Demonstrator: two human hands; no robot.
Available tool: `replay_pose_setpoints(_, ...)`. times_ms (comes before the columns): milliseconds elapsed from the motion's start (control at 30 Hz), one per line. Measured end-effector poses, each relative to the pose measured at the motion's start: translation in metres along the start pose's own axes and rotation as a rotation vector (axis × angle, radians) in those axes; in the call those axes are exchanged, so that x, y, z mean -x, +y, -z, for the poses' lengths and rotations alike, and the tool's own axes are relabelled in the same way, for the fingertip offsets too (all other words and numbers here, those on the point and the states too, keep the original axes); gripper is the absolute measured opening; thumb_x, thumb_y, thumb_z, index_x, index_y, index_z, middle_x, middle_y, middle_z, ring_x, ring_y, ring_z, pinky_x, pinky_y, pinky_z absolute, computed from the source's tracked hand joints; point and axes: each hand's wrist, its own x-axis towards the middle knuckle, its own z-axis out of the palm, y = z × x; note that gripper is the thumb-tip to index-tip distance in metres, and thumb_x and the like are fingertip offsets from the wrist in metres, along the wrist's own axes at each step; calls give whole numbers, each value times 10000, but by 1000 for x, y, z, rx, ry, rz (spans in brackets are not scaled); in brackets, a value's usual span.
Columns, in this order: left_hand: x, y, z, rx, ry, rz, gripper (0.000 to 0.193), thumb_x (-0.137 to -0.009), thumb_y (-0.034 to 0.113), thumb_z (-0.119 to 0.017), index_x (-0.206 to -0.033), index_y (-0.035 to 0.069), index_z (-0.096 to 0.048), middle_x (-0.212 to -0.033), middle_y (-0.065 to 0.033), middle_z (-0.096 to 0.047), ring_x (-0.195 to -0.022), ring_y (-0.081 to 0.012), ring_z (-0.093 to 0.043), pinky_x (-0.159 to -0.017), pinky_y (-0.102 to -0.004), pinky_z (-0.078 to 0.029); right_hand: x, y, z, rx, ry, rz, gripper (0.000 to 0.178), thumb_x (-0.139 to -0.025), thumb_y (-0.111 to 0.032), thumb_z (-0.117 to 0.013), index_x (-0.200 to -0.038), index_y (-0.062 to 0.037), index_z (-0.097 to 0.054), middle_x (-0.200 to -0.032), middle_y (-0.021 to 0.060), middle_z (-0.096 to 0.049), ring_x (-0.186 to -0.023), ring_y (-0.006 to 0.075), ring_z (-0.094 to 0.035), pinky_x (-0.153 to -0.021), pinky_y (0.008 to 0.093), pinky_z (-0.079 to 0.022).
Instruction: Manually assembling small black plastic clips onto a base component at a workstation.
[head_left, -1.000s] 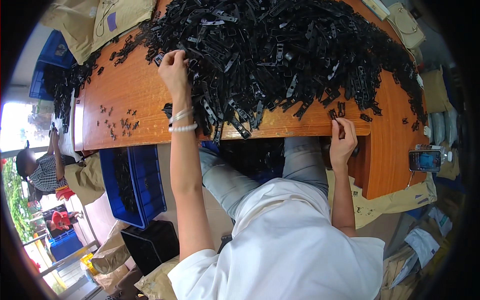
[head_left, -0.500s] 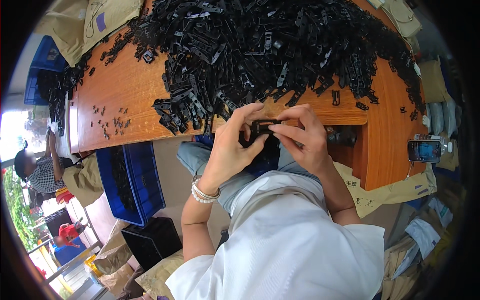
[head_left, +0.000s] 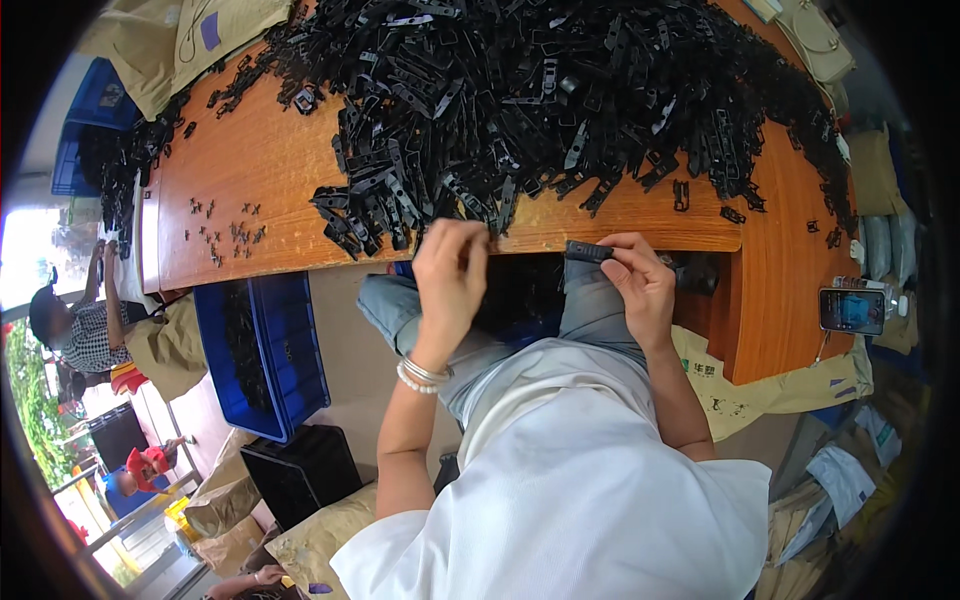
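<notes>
My right hand (head_left: 645, 285) pinches one end of a black plastic clip-like part (head_left: 588, 251) between thumb and fingers, just off the table's front edge. The part is narrow and oblong, pointing left. My left hand (head_left: 448, 275), with bracelets at its wrist, is raised over the table edge below the near side of a large pile of black plastic parts (head_left: 480, 110). Its fingers are bent and smeared by motion, so whether anything is in them cannot be made out.
Several tiny dark pieces (head_left: 240, 235) lie on the wooden table (head_left: 270, 170) at left. A blue crate (head_left: 300, 350) with black parts stands below the table's left side. A phone (head_left: 851, 311) is at right. Other people are at far left.
My hands have come apart. The black part, earlier between both hands, is now in my right hand alone, slightly further right. My left hand has moved left.
</notes>
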Motion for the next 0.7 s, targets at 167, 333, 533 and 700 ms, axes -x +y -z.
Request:
replay_pose_setpoints(167,-15,-10,17,-333,-138,15,115,-709,-41,-594,-814,6,-583,-734,-78,-508,-577,-192,-517,-533,-280,-420,2,7,1,-16,-3,-87,138,-816,4,-562,-907,102,-598,-986,71,-525,-845,107,-493,-730,174,-385)
replay_pose_setpoints(333,5,-18,15,-403,-205,-74,170,-673,-39,-580,-833,19,-570,-755,-88,-474,-641,-245,-519,-539,-338,-433,3,8,-1,-85,1,-166,139,-808,2,-572,-901,101,-600,-996,72,-520,-855,110,-494,-745,187,-390)
replay_pose_setpoints(533,14,-17,10,-199,-56,-240,183,-693,-87,-596,-862,-17,-585,-791,-106,-557,-623,-216,-566,-550,-257,-444,-4,2,-13,-154,-63,-216,117,-799,-23,-581,-847,76,-620,-884,65,-553,-726,85,-495,-642,184,-386)
replay_pose_setpoints(700,32,-2,3,383,-109,267,172,-685,-123,-569,-840,-57,-600,-789,-72,-607,-649,-96,-589,-603,-207,-470,-14,-3,-32,-222,-86,-408,142,-800,-119,-600,-800,14,-650,-677,45,-588,-556,63,-457,-524,184,-349)
